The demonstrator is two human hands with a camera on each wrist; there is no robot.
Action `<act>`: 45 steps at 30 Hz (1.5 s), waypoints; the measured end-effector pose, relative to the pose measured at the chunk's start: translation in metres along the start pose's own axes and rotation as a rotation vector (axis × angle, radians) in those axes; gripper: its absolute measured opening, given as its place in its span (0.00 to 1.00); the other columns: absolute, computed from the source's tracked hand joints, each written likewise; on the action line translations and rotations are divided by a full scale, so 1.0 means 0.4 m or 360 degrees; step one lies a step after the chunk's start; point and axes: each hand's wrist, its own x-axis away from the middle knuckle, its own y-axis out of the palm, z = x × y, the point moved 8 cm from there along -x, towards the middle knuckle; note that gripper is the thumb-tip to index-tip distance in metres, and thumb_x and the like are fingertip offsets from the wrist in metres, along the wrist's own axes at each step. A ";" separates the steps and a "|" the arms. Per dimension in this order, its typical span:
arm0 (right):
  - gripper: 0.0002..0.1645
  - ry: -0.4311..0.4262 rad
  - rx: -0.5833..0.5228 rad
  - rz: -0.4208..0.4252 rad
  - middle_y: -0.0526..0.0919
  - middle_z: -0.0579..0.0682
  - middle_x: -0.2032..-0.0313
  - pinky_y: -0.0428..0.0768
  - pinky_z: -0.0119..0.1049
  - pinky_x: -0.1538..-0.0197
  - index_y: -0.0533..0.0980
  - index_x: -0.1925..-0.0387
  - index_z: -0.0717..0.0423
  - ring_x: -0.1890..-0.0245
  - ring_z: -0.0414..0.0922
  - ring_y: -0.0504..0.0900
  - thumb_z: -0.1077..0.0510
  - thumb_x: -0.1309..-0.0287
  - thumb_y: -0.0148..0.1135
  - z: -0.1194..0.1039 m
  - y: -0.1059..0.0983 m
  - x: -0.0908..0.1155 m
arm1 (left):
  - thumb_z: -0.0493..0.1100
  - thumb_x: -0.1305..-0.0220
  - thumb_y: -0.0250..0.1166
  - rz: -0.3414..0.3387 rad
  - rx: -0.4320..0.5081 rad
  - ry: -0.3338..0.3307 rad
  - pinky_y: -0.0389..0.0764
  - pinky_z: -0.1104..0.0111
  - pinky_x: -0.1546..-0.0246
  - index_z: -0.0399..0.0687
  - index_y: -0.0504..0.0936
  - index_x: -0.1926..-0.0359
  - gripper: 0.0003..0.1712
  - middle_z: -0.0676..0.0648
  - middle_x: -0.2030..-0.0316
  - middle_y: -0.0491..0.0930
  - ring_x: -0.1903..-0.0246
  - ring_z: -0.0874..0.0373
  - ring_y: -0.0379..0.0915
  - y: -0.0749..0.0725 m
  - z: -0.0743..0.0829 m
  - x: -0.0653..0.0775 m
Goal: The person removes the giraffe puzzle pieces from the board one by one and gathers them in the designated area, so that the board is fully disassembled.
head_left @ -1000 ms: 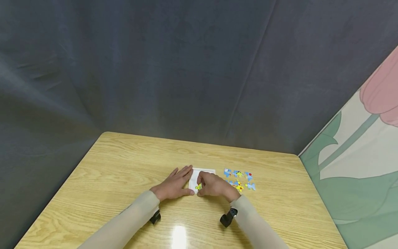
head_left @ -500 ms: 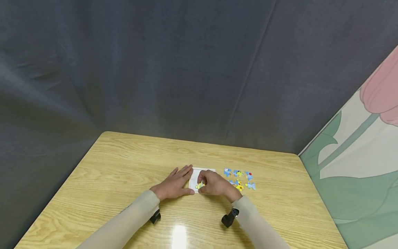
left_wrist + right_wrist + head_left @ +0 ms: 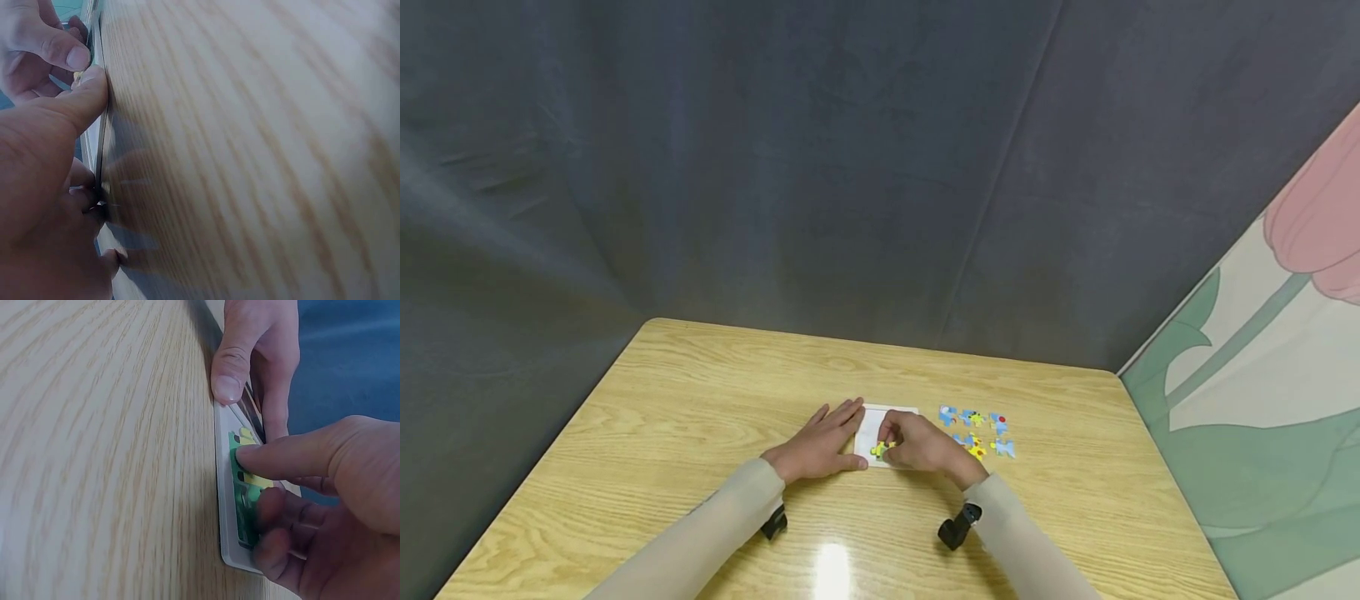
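A shallow white puzzle tray lies on the wooden table. My left hand is flat with spread fingers along the tray's left edge, its thumb on the near left corner. Yellow and green puzzle pieces sit at the near side of the tray. Over them is my right hand, its thumb and curled fingers pinching a puzzle piece. The fingers partly cover the pieces, so where one ends and another begins is hard to tell. In the left wrist view, the right hand's fingertips are close to the left thumb.
Several loose puzzle pieces, blue, yellow and red, lie in two rows right of the tray. The wooden table meets a dark curtain at the back. A flower-patterned cloth hangs on the right.
My right hand has shifted slightly right, showing more of the yellow and green piece in the tray. My left hand has stayed in place.
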 end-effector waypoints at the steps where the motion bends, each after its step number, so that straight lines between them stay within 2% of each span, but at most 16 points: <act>1: 0.10 0.0001 -0.0020 0.0005 0.81 0.48 0.65 0.75 0.33 0.61 0.79 0.59 0.57 0.64 0.42 0.75 0.70 0.37 0.70 0.000 -0.001 0.001 | 0.63 0.24 0.62 0.0005 0.0005 0.0007 0.37 0.41 0.13 0.37 0.50 0.15 0.54 0.41 0.13 0.41 0.12 0.43 0.38 -0.002 0.003 0.001; 7: 0.04 -0.0007 -0.0061 -0.0020 0.81 0.47 0.68 0.72 0.29 0.66 0.81 0.60 0.58 0.69 0.40 0.74 0.69 0.31 0.65 -0.003 -0.006 0.007 | 0.61 0.24 0.64 0.0015 0.0017 0.0007 0.39 0.39 0.14 0.35 0.51 0.16 0.53 0.39 0.13 0.43 0.13 0.42 0.40 -0.010 0.010 0.003; 15: 0.06 -0.0041 0.0000 -0.0050 0.83 0.46 0.67 0.74 0.30 0.65 0.83 0.62 0.56 0.69 0.39 0.75 0.65 0.27 0.63 -0.002 -0.008 0.017 | 0.61 0.23 0.63 0.0004 0.0007 0.0018 0.40 0.38 0.14 0.34 0.52 0.16 0.52 0.38 0.13 0.43 0.13 0.40 0.41 -0.016 0.021 0.010; 25: 0.07 -0.0085 -0.0080 -0.0035 0.82 0.48 0.68 0.68 0.27 0.71 0.83 0.61 0.59 0.75 0.37 0.70 0.63 0.25 0.61 -0.015 -0.025 0.028 | 0.63 0.25 0.64 0.0028 0.0028 0.0006 0.36 0.41 0.13 0.39 0.51 0.15 0.54 0.42 0.12 0.41 0.12 0.45 0.38 0.003 -0.004 -0.002; 33: 0.10 -0.0083 -0.0131 -0.0068 0.84 0.49 0.67 0.68 0.27 0.75 0.83 0.62 0.58 0.79 0.36 0.68 0.61 0.22 0.58 -0.012 -0.025 0.034 | 0.61 0.24 0.63 -0.0011 0.0011 -0.0003 0.38 0.40 0.13 0.37 0.51 0.15 0.53 0.40 0.13 0.41 0.13 0.43 0.38 -0.006 0.011 0.005; 38: 0.11 -0.0061 -0.0135 -0.0062 0.83 0.48 0.67 0.70 0.28 0.74 0.82 0.63 0.56 0.78 0.36 0.69 0.60 0.21 0.59 -0.010 -0.032 0.042 | 0.61 0.24 0.63 0.0000 0.0022 0.0005 0.39 0.39 0.14 0.35 0.52 0.15 0.53 0.39 0.13 0.42 0.13 0.42 0.39 -0.011 0.017 0.009; 45: 0.10 -0.0058 -0.0114 -0.0053 0.83 0.50 0.67 0.68 0.27 0.72 0.82 0.63 0.58 0.77 0.37 0.69 0.61 0.22 0.60 -0.004 -0.048 0.054 | 0.62 0.23 0.63 0.0004 0.0037 0.0005 0.39 0.38 0.14 0.36 0.51 0.15 0.53 0.39 0.13 0.42 0.13 0.41 0.39 -0.010 0.015 0.011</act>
